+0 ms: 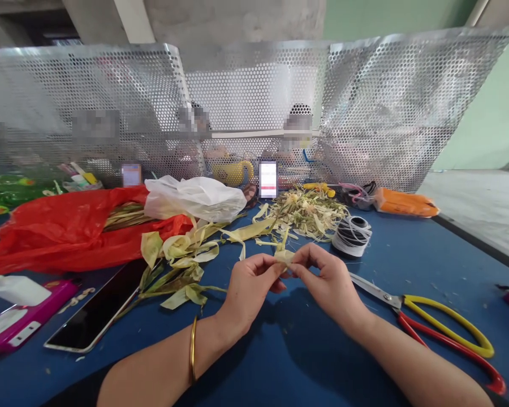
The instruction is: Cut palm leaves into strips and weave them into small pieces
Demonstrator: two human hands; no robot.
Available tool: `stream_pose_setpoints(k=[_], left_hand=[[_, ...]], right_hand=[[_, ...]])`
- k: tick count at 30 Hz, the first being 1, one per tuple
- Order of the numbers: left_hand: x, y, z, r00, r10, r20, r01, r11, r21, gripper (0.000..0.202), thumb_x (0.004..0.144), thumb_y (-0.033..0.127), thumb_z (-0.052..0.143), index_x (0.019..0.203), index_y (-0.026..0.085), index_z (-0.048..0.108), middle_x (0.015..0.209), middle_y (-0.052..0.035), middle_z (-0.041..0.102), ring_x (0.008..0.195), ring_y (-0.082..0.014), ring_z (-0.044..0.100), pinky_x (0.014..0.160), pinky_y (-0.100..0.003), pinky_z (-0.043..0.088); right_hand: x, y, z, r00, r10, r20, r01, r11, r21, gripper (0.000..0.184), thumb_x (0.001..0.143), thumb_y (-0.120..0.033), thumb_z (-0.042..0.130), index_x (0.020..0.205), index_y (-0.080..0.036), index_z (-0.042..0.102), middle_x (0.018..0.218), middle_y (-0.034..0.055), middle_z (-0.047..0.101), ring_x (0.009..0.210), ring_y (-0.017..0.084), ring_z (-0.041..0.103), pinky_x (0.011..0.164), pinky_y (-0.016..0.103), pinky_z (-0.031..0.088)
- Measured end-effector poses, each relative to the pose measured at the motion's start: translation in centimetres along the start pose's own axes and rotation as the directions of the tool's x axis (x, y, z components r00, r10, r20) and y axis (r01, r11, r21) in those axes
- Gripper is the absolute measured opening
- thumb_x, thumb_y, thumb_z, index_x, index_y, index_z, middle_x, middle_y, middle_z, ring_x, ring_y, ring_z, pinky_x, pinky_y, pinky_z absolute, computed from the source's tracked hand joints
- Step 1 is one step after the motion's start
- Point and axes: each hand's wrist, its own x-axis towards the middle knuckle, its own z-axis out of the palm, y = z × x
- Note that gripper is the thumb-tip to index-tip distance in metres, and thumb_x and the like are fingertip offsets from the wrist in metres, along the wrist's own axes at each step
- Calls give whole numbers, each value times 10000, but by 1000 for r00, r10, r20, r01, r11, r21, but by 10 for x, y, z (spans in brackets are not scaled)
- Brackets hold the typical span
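Pale husk strip is finger-pinched by left hand and right hand; scissors are laid at four o'clock.

The spool of thread is wound with fine, matt grey strands. To its left, a leaf piece is creased, papery and dull — farther left, a red bag and a white bag are made of thin, crinkled, shiny plastic. In front of the spool, scissors are fitted with smooth metal blades and glossy coated handles. Behind it, a screen is formed of silvery perforated metal.
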Motion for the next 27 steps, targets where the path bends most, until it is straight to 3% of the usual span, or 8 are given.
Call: stream_pose_setpoints(k=[11,17,20,27], left_hand=[[2,0,0,997,-75,36,75,997,-10,279,627,392,805,685,150,677,649,-17,680,532,-110,592,555,-220,471],[3,-1,-5,987,-141,71,149,981,-121,284,640,385,789,670,150,633,609,-1,636,528,-99,566,525,-203,439],[3,-1,-6,983,-165,81,174,976,-133,244,668,367,761,677,154,643,618,-3,639,536,-103,567,529,-210,439],[3,-1,-4,991,-128,36,132,983,-124,255,628,356,805,720,148,691,704,-38,698,573,-113,595,546,-215,457]], right_hand=[[1,4,-1,999,32,6,-32,999,11,53,809,-192,561,760,-203,578,657,-21,626,622,135,573,587,237,438],[1,0,-1,990,-134,44,135,990,-29,52,840,-193,593,811,-207,634,733,-10,651,689,140,590,656,240,451],[1,0,-2,986,-160,44,163,984,-68,72,848,-185,590,815,-214,647,749,-2,665,707,151,605,660,248,457],[1,3,0,993,-113,16,114,992,-58,92,834,-211,606,742,-208,608,701,-7,653,665,148,593,622,248,454]])
